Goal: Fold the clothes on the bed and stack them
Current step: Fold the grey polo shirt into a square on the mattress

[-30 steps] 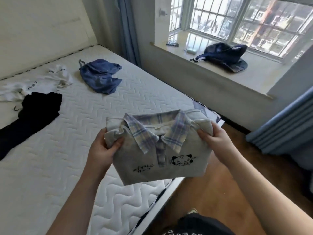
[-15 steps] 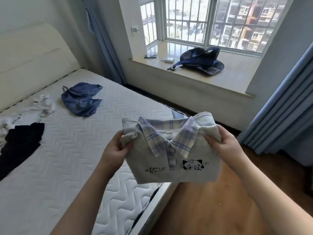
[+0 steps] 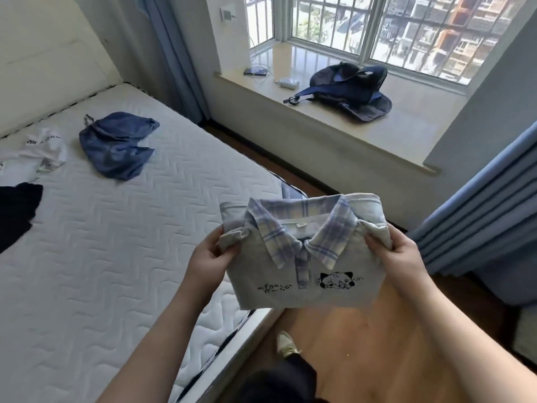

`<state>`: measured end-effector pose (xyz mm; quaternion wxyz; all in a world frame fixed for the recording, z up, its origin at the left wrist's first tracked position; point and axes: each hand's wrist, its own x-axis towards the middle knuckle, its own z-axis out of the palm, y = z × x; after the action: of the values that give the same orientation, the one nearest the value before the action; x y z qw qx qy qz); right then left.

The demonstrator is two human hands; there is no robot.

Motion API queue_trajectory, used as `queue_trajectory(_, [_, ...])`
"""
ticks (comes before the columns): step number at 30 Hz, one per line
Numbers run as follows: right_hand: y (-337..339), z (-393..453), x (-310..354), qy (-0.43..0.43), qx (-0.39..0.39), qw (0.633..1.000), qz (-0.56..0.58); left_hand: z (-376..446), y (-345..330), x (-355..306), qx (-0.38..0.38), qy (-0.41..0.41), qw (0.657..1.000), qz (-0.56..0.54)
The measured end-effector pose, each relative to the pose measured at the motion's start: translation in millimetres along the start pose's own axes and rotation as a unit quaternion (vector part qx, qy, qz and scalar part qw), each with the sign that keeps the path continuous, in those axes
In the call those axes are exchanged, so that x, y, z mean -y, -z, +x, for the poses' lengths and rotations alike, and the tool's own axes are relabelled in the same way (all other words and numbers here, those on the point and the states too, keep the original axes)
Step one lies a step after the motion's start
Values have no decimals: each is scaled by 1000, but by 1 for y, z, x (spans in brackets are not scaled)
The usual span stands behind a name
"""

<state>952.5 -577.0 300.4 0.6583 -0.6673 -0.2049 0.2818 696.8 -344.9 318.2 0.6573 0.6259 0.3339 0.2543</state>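
Half-hidden black garment (image 3: 16,210), frame-cut

My left hand (image 3: 207,261) and right hand (image 3: 399,253) grip a folded grey shirt (image 3: 308,257) at lower centre; blue shorts (image 3: 116,145) lie on the bed (image 3: 116,257), upper left.

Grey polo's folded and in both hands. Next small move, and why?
Probably lower the folded grey polo shirt onto a bare patch of the mattress to start the stack. The left hand and right hand pinch its upper corners and it hangs off the bed's edge, over the floor. The blue garment, white garment and black garment lie unfolded, and no stack is visible.
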Motion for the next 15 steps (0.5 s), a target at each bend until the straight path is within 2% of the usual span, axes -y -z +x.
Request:
queue_trajectory(5, [0,65,-19,-51,44,998,5,33,-3,27,-34,30,999,-25])
queue_trajectory(15, [-27,168,-33,-94,97,990,-28,89,-7,67,-103,39,992,61])
